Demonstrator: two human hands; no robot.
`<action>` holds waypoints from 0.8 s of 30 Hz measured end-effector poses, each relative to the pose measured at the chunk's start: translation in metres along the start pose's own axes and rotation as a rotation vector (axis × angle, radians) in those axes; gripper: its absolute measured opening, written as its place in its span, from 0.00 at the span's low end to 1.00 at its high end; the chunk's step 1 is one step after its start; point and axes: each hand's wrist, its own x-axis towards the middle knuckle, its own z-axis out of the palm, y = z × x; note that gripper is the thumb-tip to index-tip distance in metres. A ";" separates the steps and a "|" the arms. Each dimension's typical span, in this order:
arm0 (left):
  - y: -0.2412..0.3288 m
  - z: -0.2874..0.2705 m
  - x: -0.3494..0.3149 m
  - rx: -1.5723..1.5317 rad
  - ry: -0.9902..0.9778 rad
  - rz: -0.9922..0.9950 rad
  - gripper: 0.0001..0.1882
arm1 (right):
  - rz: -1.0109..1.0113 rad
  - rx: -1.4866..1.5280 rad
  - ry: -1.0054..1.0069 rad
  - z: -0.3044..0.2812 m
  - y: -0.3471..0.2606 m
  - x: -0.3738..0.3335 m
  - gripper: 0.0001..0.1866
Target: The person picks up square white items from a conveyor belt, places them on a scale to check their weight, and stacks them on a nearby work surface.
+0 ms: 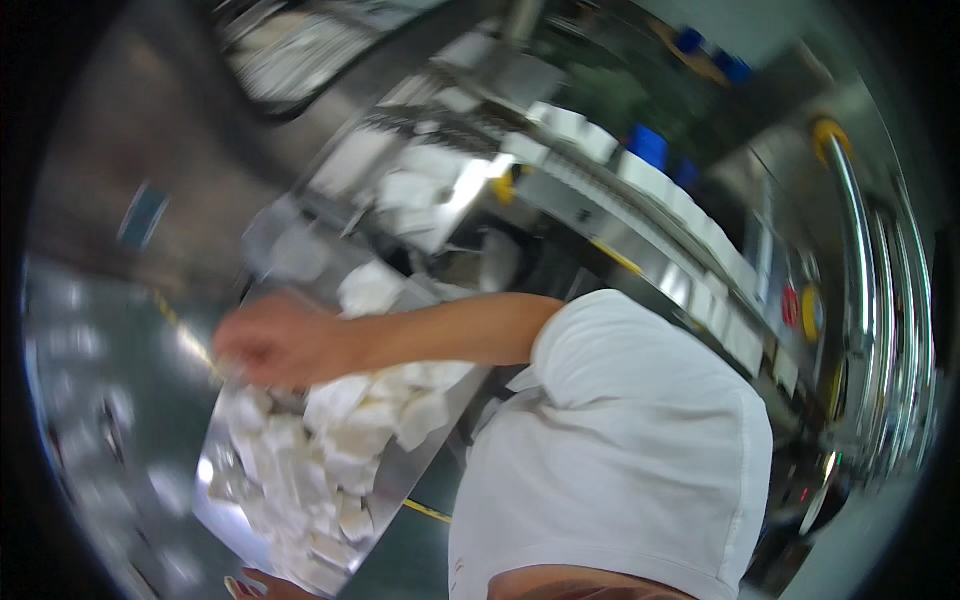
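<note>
My right arm in a white short sleeve reaches across to the left. My right hand (280,342) is over the far left part of a shiny metal tray (415,475), its fingers bent down and smeared by motion. Whether it holds anything is not visible. A heap of white, block-like pieces (335,445) lies loosely in the tray; their material is unclear. At the bottom edge of the picture, my left hand (268,586) shows only in part. Its visible fingers are apart, beside the tray's near end, and nothing shows between them.
Beyond the tray is a machine with a conveyor (590,180) carrying a row of white blocks (690,215). More white pieces (415,190) lie at its left end. A metal panel (160,130) stands at the left; upright steel pipes (858,240) are at the right.
</note>
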 end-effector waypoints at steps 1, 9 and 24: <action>0.049 0.003 0.012 -0.103 -0.024 0.006 0.22 | 0.094 -0.068 0.379 -0.074 0.000 -0.053 0.08; 0.400 0.014 0.036 -1.053 -0.491 0.558 0.17 | 1.628 -1.982 0.503 -0.404 -0.213 -0.735 0.06; 0.775 0.020 -0.106 -1.530 -0.709 1.457 0.12 | 2.437 -1.390 0.675 -0.441 -0.401 -0.923 0.10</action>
